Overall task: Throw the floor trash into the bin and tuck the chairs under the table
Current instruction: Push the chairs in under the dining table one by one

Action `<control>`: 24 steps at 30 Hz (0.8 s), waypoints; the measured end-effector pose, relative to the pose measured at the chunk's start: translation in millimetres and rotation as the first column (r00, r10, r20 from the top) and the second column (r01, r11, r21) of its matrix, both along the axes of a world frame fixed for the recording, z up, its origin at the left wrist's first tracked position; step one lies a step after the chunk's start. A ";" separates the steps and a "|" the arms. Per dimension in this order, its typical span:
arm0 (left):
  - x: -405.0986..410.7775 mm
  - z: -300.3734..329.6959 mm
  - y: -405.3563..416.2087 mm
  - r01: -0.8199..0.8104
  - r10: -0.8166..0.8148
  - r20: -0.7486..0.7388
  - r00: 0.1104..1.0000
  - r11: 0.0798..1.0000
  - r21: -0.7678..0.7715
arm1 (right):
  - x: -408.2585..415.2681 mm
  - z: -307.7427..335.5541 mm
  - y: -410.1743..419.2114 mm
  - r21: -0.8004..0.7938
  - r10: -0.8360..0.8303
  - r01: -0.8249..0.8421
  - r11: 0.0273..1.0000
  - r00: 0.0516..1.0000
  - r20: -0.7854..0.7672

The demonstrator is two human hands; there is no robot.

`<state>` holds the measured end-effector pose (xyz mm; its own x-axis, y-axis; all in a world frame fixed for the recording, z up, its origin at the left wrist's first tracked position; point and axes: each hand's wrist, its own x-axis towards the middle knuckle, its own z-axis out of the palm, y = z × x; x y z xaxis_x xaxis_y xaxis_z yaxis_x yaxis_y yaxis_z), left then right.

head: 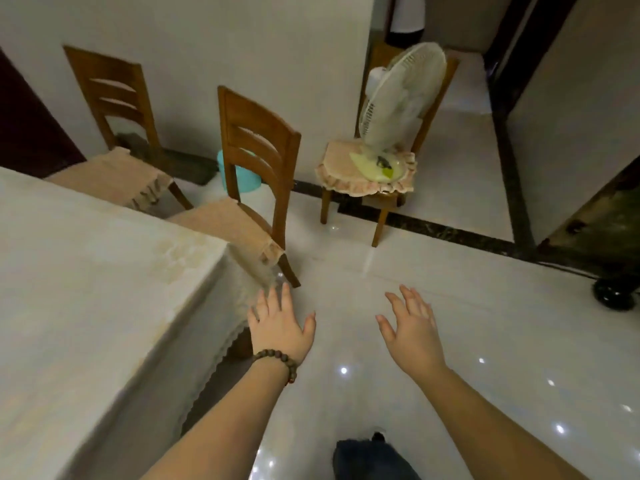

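Two wooden chairs with beige seat cushions stand along the far side of the table point(104, 278), which wears a white cloth. The nearer chair point(258, 150) has its seat partly under the table edge; the farther chair point(110, 88) stands at the back left. A turquoise bin point(239, 176) sits on the floor behind the nearer chair, by the wall. My left hand point(277, 323), with a bead bracelet on its wrist, is stretched forward with straight fingers near the table corner and holds nothing. My right hand point(412, 323) is also spread open over the floor, holding nothing. No floor trash shows.
A third chair point(367, 181) by the wall corner carries a white table fan point(398, 102). A dark wheeled cart point(602, 237) stands at the right. The glossy white tile floor point(450, 306) has a dark border strip. My leg shows at the bottom.
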<state>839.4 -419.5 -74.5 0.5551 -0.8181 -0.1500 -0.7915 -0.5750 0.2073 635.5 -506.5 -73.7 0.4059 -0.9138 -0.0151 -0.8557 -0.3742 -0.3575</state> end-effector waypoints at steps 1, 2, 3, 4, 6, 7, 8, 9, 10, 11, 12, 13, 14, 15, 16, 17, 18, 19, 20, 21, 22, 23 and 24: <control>-4.8 4.8 -28.7 -0.023 0.023 -0.012 1.000 1.000 -0.004 | -5.2 5.6 -31.6 -0.005 0.018 -0.018 1.000 1.000 -0.011; -8.3 9.6 -56.2 -0.046 0.046 -0.023 0.999 0.999 -0.012 | -8.1 11.3 -62.7 -0.004 0.039 -0.039 0.999 0.999 -0.024; -10.5 13.5 -81.3 -0.064 0.064 -0.031 0.998 0.998 -0.020 | -9.2 15.5 -91.7 0.001 0.063 -0.063 0.998 0.997 -0.037; -11.5 17.1 -102.9 -0.078 0.077 -0.031 0.997 0.997 -0.029 | -8.0 19.6 -118.2 0.003 0.087 -0.087 0.996 0.995 -0.048; -10.0 21.9 -141.7 -0.114 0.113 -0.020 0.993 0.992 -0.045 | -0.1 25.3 -168.4 0.004 0.136 -0.136 0.991 0.989 -0.056; -7.3 23.5 -158.2 -0.140 0.140 -0.014 0.990 0.989 -0.048 | 6.4 26.4 -190.6 0.007 0.164 -0.164 0.986 0.985 -0.057; -3.5 24.2 -172.9 -0.171 0.171 -0.009 0.985 0.984 -0.050 | 14.7 26.5 -211.1 0.009 0.193 -0.192 0.981 0.980 -0.059; 1.4 24.4 -187.3 -0.203 0.203 -0.003 0.979 0.978 -0.052 | 24.0 25.0 -230.9 0.008 0.222 -0.222 0.975 0.973 -0.061; 7.3 23.7 -201.7 -0.233 0.233 -0.002 0.972 0.971 -0.052 | 34.1 23.1 -250.2 0.006 0.253 -0.253 0.967 0.965 -0.064; 13.9 23.0 -216.2 -0.261 0.261 -0.006 0.965 0.964 -0.055 | 45.0 21.0 -269.0 0.006 0.282 -0.282 0.959 0.957 -0.063; 21.0 21.7 -232.1 -0.290 0.290 -0.011 0.957 0.955 -0.062 | 57.3 18.9 -288.2 0.005 0.310 -0.310 0.951 0.949 -0.059; 28.7 19.5 -248.9 -0.318 0.318 -0.012 0.948 0.945 -0.069 | 70.3 16.0 -307.7 0.004 0.339 -0.339 0.941 0.939 -0.055; 37.1 17.5 -266.7 -0.345 0.345 -0.014 0.939 0.936 -0.076 | 84.4 13.7 -327.5 0.000 0.367 -0.368 0.930 0.929 -0.051; 46.9 15.0 -285.5 -0.368 0.368 -0.020 0.930 0.926 -0.082 | 99.3 11.4 -347.8 -0.007 0.395 -0.395 0.919 0.918 -0.045; 57.7 13.3 -304.3 -0.392 0.390 -0.030 0.920 0.916 -0.085 | 114.6 8.8 -368.3 -0.013 0.423 -0.424 0.906 0.905 -0.042; 69.4 11.9 -322.6 -0.420 0.418 -0.044 0.908 0.904 -0.085 | 131.0 7.5 -388.6 -0.014 0.449 -0.450 0.893 0.892 -0.046; 81.3 10.8 -340.5 -0.455 0.451 -0.061 0.890 0.886 -0.086 | 147.5 6.5 -409.2 -0.009 0.476 -0.477 0.879 0.878 -0.055; 93.8 10.8 -358.8 -0.494 0.488 -0.080 0.869 0.866 -0.084 | 164.4 6.4 -430.5 -0.003 0.506 -0.507 0.862 0.860 -0.066; 107.1 12.0 -377.0 -0.527 0.520 -0.095 0.849 0.846 -0.081 | 181.9 8.3 -452.0 0.002 0.535 -0.536 0.844 0.842 -0.077; 120.0 14.3 -394.6 -0.555 0.548 -0.098 0.831 0.828 -0.080 | 198.3 12.3 -472.8 0.004 0.557 -0.558 0.830 0.827 -0.082; 131.9 16.8 -411.2 -0.581 0.574 -0.093 0.814 0.810 -0.086 | 214.0 17.1 -492.2 -0.003 0.573 -0.575 0.818 0.815 -0.082; 143.0 19.8 -426.8 -0.605 0.598 -0.089 0.796 0.791 -0.097 | 229.5 22.6 -510.9 -0.011 0.586 -0.589 0.808 0.806 -0.081; 153.8 23.3 -442.2 -0.627 0.620 -0.094 0.779 0.771 -0.110 | 245.1 28.7 -529.0 -0.018 0.597 -0.600 0.800 0.798 -0.078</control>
<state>993.2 -861.8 -51.3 0.9447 -0.3088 -0.1107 -0.2554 -0.9041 0.3427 880.6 -1035.5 -45.0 0.8718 -0.4890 -0.0300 -0.4767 -0.8325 -0.2824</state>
